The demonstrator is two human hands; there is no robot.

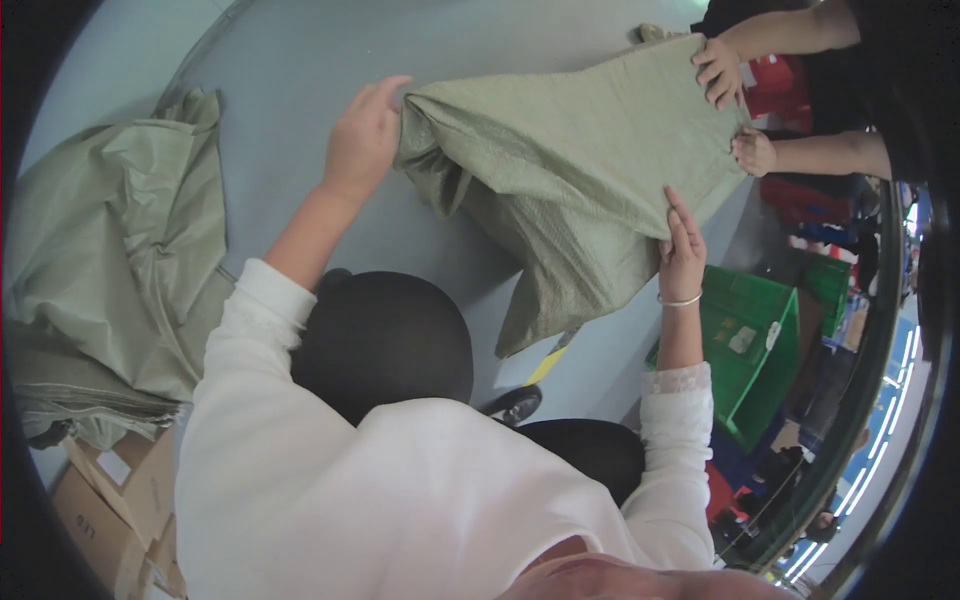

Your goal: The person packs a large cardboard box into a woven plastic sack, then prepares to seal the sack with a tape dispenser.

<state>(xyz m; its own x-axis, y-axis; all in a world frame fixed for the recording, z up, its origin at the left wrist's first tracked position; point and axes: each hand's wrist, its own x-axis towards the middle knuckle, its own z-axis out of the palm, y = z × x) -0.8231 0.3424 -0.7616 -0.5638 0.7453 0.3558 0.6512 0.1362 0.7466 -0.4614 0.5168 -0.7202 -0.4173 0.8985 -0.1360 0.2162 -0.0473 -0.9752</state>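
Grey floor [300, 70] spreads beneath everything, with a heap of folded green cloth [130, 210] lying on the left. One green sack [570, 150] stretches across the middle, raised above the floor between two people, its near side sagging in a loose fold. To the right stands a green crate [732, 300], and cardboard boxes [105, 510] sit at the lower left, below the heap. A co-worker's two hands [755, 153] are at the sack's far right end, one above the other. At the opposite end is the left hand [362, 145], against the sack's edge with its fingers stretched out; whether they pinch the cloth cannot be told. Against the near right edge, the right hand [683, 260] has its fingers extended and close together, the thumb's grip unclear. Around its wrist is a thin bracelet [680, 300].
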